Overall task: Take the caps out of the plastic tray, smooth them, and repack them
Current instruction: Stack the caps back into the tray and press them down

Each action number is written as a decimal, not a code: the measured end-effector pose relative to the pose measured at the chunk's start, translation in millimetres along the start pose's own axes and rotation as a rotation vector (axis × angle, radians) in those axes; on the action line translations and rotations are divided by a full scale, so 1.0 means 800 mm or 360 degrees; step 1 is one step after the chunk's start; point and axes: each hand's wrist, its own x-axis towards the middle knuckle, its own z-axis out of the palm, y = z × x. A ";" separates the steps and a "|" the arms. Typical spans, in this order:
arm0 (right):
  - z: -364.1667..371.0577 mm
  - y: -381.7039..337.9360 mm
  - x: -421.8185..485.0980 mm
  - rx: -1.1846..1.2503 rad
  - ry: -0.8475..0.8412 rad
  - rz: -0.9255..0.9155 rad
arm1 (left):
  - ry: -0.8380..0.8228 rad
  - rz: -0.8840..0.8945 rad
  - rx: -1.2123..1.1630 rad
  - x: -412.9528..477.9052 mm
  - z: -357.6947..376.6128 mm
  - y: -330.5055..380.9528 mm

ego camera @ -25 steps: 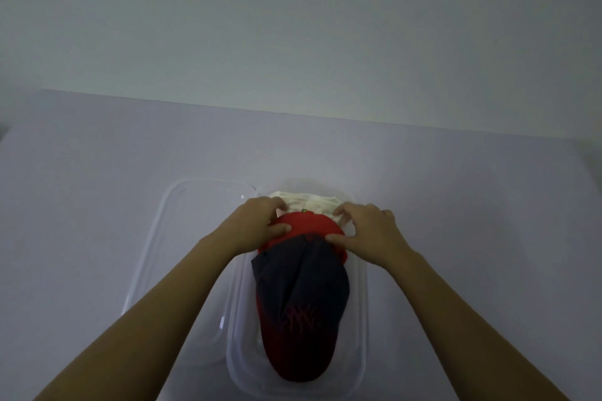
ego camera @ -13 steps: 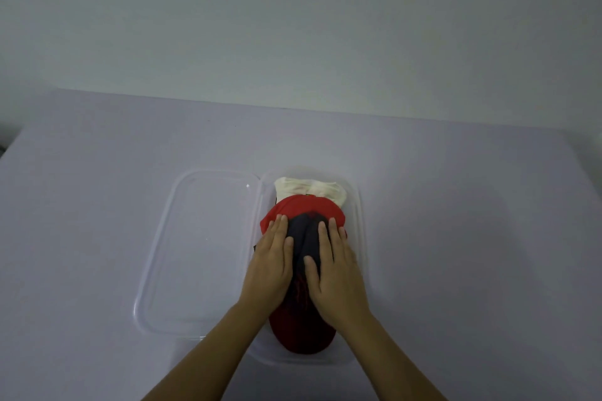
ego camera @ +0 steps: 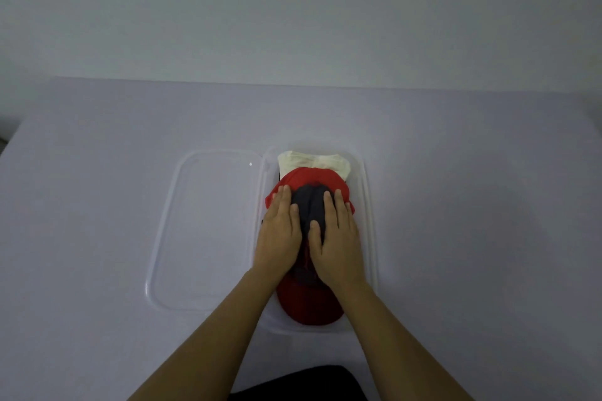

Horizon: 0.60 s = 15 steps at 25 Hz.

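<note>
A clear plastic tray (ego camera: 367,205) sits at the table's middle with a stack of caps in it. On top lies a navy cap with a red brim (ego camera: 309,303). Under it shows a red cap (ego camera: 309,177), and a cream cap (ego camera: 312,161) peeks out at the far end. My left hand (ego camera: 280,231) and my right hand (ego camera: 337,238) rest flat, palms down, side by side on the navy crown (ego camera: 309,205). The fingers are straight and hold nothing.
The tray's clear lid (ego camera: 205,231) lies flat on the table just left of the tray, touching it. The pale table (ego camera: 472,221) spreads wide on both sides. A dark shape (ego camera: 299,384) sits at the bottom edge, below my arms.
My hands left the far end of the stack, where they held the red cap's edges, and now lie flat on the navy cap. The view pulled back.
</note>
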 end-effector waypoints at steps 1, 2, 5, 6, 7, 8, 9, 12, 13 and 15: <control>-0.001 0.000 0.000 0.0008 -0.0008 -0.0002 | 0.0085 0.0056 -0.0010 -0.003 -0.019 0.005; -0.002 0.000 0.001 0.0006 -0.0020 0.0005 | 0.0226 0.0110 0.0004 -0.006 -0.040 0.005; -0.005 0.000 0.001 -0.0001 -0.0062 0.0026 | 0.0611 -0.0155 0.0190 -0.014 -0.106 -0.047; -0.005 -0.001 0.001 -0.0008 -0.0075 0.0031 | 0.0601 -0.0451 0.0260 -0.017 -0.125 -0.074; -0.006 -0.001 0.001 -0.0018 -0.0077 0.0031 | 0.0509 -0.0772 0.0313 -0.019 -0.139 -0.100; -0.006 -0.001 0.001 -0.0030 -0.0079 0.0031 | 0.0383 -0.1022 0.0362 -0.023 -0.147 -0.120; -0.006 -0.001 0.001 -0.0044 -0.0084 0.0034 | 0.0280 -0.1156 0.0415 -0.027 -0.148 -0.134; -0.008 -0.002 0.001 -0.0091 -0.0109 0.0055 | 0.0215 -0.1168 0.0526 -0.029 -0.140 -0.149; -0.009 -0.003 0.000 -0.0108 -0.0122 0.0064 | 0.0240 -0.1180 0.0522 -0.027 -0.139 -0.150; -0.013 -0.006 -0.001 -0.0124 -0.0159 0.0072 | 0.0327 -0.1227 0.0467 -0.025 -0.145 -0.147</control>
